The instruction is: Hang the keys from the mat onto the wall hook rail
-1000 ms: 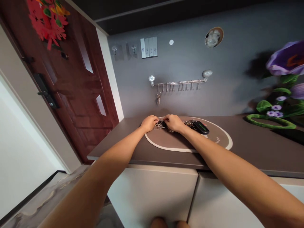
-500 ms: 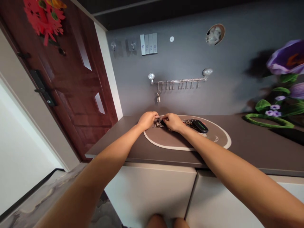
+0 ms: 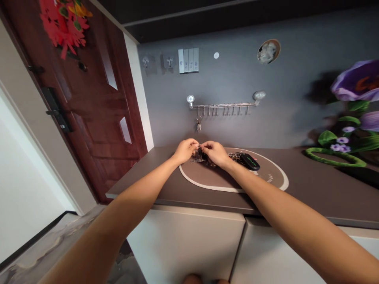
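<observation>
My left hand (image 3: pixel 186 150) and my right hand (image 3: pixel 215 153) meet fingertip to fingertip over the left part of an oval brown mat (image 3: pixel 207 184) with a pale border. Both are closed in a pinch on a bunch of keys (image 3: pixel 199 159), whose metal pieces hang just above or on the mat. A dark item hangs between the hands, partly hidden by my right fingers. Right of my right hand, a black oval case (image 3: pixel 249 161) with green lettering lies on the mat, beside a tangle of metal keys or rings (image 3: pixel 236 158).
A clear hook rail (image 3: pixel 223 105) on the grey wall carries one small key set (image 3: pixel 199 124) at its left end. Purple artificial flowers (image 3: pixel 357 85) stand at the right of the counter (image 3: pixel 310 189). A dark red door (image 3: pixel 97 98) is at the left.
My fingertips have come closer together, with my right fingers now beside my left ones at the keys. The view has tilted slightly upward.
</observation>
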Tool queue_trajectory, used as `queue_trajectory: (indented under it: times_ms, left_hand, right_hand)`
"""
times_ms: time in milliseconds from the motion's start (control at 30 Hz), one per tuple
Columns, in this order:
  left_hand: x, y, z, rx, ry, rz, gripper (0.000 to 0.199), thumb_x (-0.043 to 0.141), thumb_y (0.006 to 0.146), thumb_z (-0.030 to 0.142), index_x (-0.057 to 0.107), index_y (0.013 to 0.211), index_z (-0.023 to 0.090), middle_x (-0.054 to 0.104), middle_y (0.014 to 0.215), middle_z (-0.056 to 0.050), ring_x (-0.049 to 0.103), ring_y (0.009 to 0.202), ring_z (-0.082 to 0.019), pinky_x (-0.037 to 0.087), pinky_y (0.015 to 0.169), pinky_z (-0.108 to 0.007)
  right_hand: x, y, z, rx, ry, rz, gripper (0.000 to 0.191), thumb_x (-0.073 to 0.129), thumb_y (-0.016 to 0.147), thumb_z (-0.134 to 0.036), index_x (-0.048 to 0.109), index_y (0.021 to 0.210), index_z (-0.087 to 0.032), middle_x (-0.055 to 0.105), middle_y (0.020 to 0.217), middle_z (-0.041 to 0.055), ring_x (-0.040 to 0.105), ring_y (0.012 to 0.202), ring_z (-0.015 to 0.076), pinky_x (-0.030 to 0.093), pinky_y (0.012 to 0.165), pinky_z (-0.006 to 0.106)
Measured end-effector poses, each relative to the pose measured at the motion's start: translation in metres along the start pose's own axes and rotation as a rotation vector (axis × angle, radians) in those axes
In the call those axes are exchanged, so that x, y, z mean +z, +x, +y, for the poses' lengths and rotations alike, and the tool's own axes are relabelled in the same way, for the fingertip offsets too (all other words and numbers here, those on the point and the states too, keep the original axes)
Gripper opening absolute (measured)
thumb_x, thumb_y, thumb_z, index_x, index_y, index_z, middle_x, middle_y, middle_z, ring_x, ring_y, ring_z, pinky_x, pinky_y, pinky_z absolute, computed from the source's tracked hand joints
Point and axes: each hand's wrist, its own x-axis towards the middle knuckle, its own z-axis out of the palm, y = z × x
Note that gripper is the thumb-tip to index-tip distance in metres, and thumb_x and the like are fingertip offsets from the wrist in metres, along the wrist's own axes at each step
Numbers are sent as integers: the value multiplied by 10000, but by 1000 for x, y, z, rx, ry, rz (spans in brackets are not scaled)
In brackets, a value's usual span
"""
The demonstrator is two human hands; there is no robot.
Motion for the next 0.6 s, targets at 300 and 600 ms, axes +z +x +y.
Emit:
queue_trajectory:
  times_ms: [300, 600]
  left_hand:
    - [-1, -1, 3, 24, -29, 72, 198, 460, 781, 289, 560, 823, 124, 551, 612, 5, 504, 530, -71, 411, 532, -188]
    - [-2, -3, 10, 27, -6, 82, 223, 458, 780, 310, 574, 835, 127, 581, 653, -6, 502, 522, -75, 421, 530, -195]
  right_hand:
    - [0, 0, -3, -19, 261, 2, 213, 525, 708, -343, 613, 757, -155, 600, 683, 12, 516, 572, 89, 414, 571, 209]
    - [1, 3, 4, -53, 282, -6, 339, 559, 669, -460, 606, 773, -142, 553, 578, -8, 479, 519, 89, 403, 527, 215]
